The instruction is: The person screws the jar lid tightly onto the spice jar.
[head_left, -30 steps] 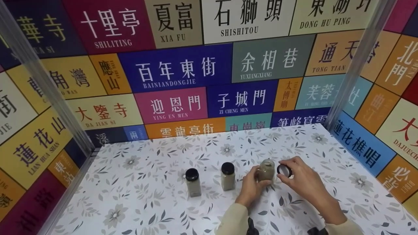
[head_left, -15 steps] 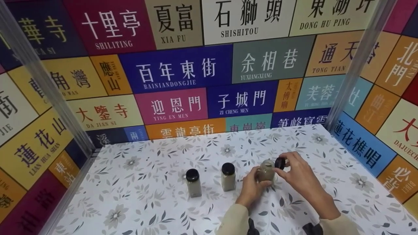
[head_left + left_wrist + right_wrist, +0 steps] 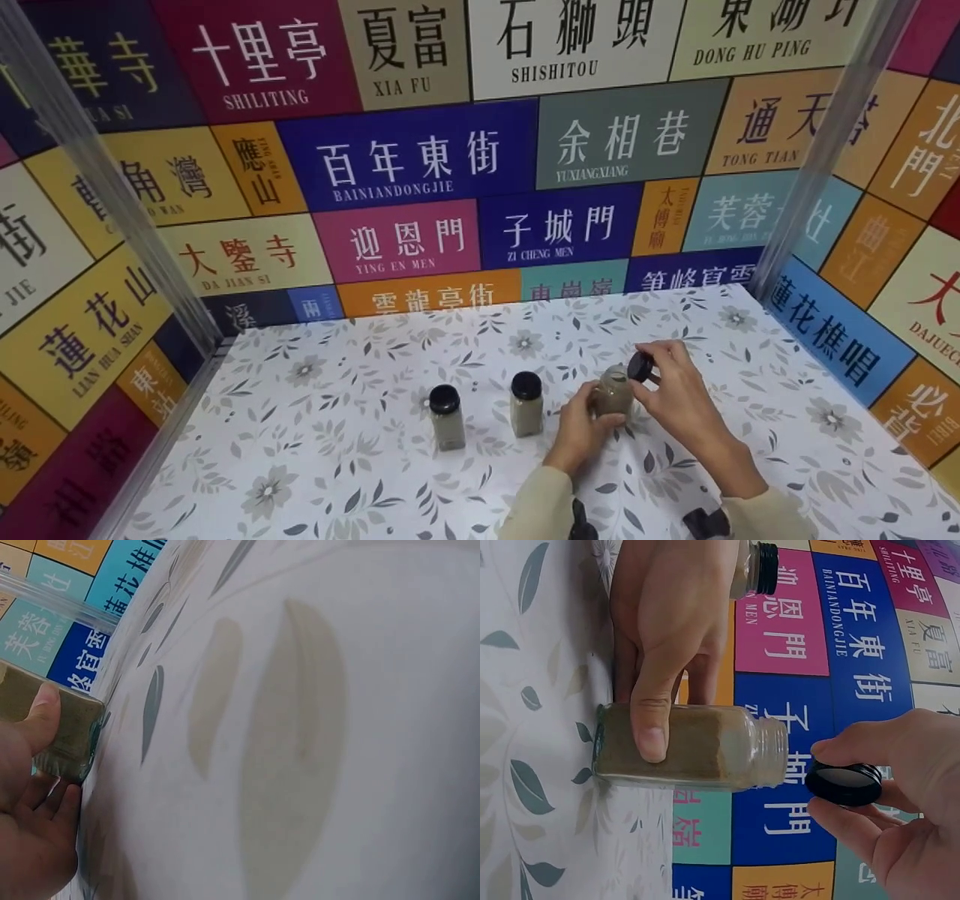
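Observation:
My left hand (image 3: 583, 429) grips a square glass spice jar (image 3: 690, 746) by its sides, thumb across the front face. Brownish-grey powder fills most of the jar, and its threaded neck is uncovered. In the left wrist view, the jar's base (image 3: 71, 735) is at the tabletop. Between thumb and fingers, my right hand (image 3: 679, 394) pinches a black screw cap (image 3: 844, 784). The cap is tilted, its hollow underside partly showing, just beyond the jar's mouth and apart from it.
Two capped jars of similar powder stand left of the hands: a nearer jar (image 3: 526, 405) and a farther-left jar (image 3: 448, 418). A floral cloth covers the table (image 3: 360, 465). Colourful sign-printed panels (image 3: 405, 157) rise behind and at both sides, with clear corner posts (image 3: 817, 165).
The right hand has moved slightly up and left with the cap, turning it from ring-side view to its black top. The left hand keeps holding the jar in place.

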A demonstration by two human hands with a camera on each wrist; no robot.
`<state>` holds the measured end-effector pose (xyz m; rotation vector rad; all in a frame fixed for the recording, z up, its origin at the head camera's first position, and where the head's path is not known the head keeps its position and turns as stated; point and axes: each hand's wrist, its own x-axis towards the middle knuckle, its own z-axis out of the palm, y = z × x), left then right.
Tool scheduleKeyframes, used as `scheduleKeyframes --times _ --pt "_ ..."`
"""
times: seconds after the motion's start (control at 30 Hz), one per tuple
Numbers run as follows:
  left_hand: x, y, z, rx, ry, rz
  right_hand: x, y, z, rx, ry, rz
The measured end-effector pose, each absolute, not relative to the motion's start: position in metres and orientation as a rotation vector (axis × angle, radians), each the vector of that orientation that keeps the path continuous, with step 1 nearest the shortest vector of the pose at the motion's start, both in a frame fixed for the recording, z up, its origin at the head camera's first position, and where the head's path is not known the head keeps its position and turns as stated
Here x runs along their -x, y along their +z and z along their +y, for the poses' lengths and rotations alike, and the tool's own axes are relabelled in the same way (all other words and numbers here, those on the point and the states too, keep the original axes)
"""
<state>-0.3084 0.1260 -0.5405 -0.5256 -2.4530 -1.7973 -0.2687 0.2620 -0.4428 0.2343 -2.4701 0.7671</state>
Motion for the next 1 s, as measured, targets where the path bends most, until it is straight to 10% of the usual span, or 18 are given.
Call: scheduleKeyframes --times 1.0 --pt "0.308 -0.542 0.125 0.579 -1.75 -2.419 0.278 -0.478 0.255 -0.275 1.05 -2.212"
